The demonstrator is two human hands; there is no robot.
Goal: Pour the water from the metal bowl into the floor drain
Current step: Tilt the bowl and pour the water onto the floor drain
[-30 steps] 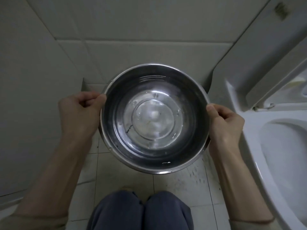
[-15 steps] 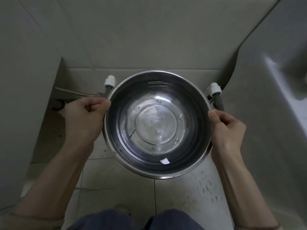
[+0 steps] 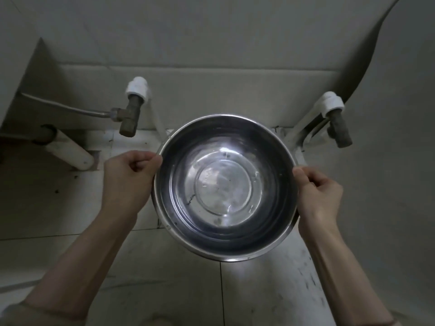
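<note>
A round metal bowl (image 3: 224,187) with clear water in it hangs level above the tiled floor, in the middle of the head view. My left hand (image 3: 129,175) pinches its left rim. At the opposite rim, my right hand (image 3: 316,191) grips it. The water lies still and shallow over the bowl's flat bottom. A floor drain does not show; the bowl covers the floor beneath it.
Two wall valves stick out low on the tiled wall: one at the left (image 3: 131,114) with a metal hose, one at the right (image 3: 336,123). A white pipe (image 3: 70,151) enters the floor at far left. A pale curved fixture (image 3: 400,114) fills the right side.
The view has tipped downward and the bowl has moved lower and forward, toward the wall's foot. The toilet and my knees have left the view; the valves and pipe now show fully.
</note>
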